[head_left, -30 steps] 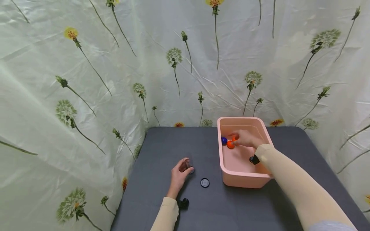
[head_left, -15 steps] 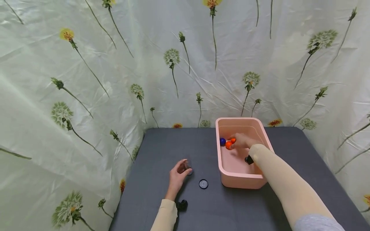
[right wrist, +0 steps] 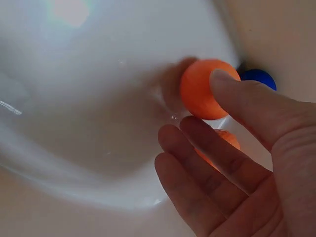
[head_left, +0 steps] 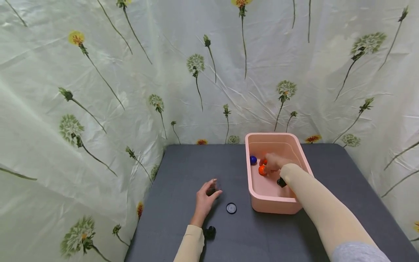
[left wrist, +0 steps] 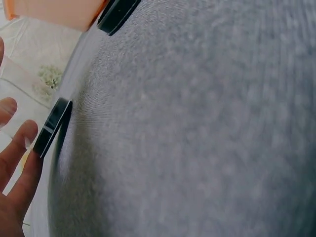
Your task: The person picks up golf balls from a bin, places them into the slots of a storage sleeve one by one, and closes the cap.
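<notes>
In the head view, my left hand (head_left: 206,202) curves its fingers and thumb around a small clear container (head_left: 218,187) on the dark table. The left wrist view shows its dark round end (left wrist: 52,126) by my fingertips. A round black lid (head_left: 231,208) lies flat to the right of it. My right hand (head_left: 274,162) reaches down inside the pink bin (head_left: 273,199). In the right wrist view, its thumb touches an orange ball (right wrist: 202,94), the fingers fairly straight below. A second orange ball (right wrist: 228,140) sits partly behind those fingers, and a blue ball (right wrist: 260,78) lies behind the thumb.
The bin stands at the right rear of the table (head_left: 193,163), its walls rising around my right hand. A pale flower-printed curtain (head_left: 147,72) hangs behind and along the left side. Black wrist cameras (head_left: 209,233) sit under both wrists.
The orange ball by my right thumb has moved slightly toward the hand, away from the blue ball. The left hand stays around the clear container, its thumb and fingers a little farther apart.
</notes>
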`<action>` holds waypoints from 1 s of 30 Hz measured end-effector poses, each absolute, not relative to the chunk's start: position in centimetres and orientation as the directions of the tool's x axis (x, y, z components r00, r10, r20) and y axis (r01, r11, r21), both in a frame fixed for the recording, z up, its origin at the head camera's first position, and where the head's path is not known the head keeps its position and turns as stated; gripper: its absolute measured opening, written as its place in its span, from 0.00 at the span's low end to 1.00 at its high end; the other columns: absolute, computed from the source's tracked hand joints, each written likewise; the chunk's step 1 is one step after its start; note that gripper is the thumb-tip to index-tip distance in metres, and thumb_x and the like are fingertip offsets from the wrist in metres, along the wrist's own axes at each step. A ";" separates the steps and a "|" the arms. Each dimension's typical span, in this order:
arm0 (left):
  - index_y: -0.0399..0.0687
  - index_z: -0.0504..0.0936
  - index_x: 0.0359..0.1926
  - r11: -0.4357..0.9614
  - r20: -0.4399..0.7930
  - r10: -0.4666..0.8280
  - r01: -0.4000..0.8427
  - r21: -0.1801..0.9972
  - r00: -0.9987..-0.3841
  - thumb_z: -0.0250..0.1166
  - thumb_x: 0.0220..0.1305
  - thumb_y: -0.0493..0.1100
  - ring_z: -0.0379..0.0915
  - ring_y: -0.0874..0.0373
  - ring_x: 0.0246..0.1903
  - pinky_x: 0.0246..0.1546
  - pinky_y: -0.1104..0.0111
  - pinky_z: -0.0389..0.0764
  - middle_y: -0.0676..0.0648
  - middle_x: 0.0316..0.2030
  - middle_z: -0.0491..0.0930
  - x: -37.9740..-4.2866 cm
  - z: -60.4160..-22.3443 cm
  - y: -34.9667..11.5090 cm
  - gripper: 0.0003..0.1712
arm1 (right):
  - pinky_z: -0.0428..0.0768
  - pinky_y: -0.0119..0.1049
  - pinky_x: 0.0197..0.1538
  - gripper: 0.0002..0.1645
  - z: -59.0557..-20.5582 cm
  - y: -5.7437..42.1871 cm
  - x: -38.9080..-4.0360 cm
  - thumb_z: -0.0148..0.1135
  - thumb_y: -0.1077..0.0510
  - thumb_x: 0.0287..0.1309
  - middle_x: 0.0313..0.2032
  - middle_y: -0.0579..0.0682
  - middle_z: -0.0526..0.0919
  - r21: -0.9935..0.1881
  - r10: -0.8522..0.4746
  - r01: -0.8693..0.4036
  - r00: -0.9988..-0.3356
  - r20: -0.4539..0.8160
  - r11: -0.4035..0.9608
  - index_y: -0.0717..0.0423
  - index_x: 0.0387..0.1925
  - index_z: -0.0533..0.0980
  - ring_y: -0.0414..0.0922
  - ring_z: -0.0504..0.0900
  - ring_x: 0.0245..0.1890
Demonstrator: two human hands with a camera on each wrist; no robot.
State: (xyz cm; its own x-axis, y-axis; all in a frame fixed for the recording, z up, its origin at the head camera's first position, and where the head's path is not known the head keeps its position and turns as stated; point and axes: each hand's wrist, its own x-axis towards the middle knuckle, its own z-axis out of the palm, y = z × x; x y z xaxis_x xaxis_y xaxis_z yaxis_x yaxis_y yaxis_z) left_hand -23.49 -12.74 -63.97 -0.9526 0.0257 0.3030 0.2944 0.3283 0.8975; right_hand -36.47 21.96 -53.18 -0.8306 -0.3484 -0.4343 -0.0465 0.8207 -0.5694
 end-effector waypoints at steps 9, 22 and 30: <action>0.51 0.80 0.64 0.365 0.318 0.047 0.312 0.877 -0.947 0.75 0.58 0.52 0.76 0.58 0.51 0.53 0.52 0.78 0.57 0.50 0.82 -23.4 -64.0 -11.8 0.33 | 0.71 0.40 0.35 0.16 -53.7 21.9 -35.8 0.76 0.60 0.52 0.30 0.51 0.78 -0.491 -0.358 -0.096 -0.805 -0.473 0.866 0.52 0.45 0.83 0.49 0.73 0.33; 0.53 0.80 0.64 0.374 0.288 0.060 0.289 0.881 -0.956 0.75 0.58 0.53 0.76 0.58 0.50 0.51 0.55 0.79 0.57 0.51 0.81 -23.7 -63.4 -11.6 0.33 | 0.74 0.34 0.33 0.15 -52.0 22.4 -35.6 0.76 0.65 0.48 0.30 0.50 0.78 -0.459 -0.456 -0.250 -0.783 -0.422 0.853 0.55 0.40 0.84 0.45 0.74 0.29; 0.46 0.80 0.61 0.387 0.303 0.027 0.289 0.875 -0.953 0.76 0.57 0.50 0.77 0.50 0.50 0.47 0.50 0.79 0.54 0.51 0.82 -23.9 -62.9 -11.6 0.32 | 0.76 0.36 0.38 0.16 -49.4 21.9 -35.2 0.76 0.65 0.43 0.27 0.44 0.80 -0.372 -0.564 -0.453 -0.776 -0.282 0.810 0.55 0.37 0.83 0.44 0.74 0.29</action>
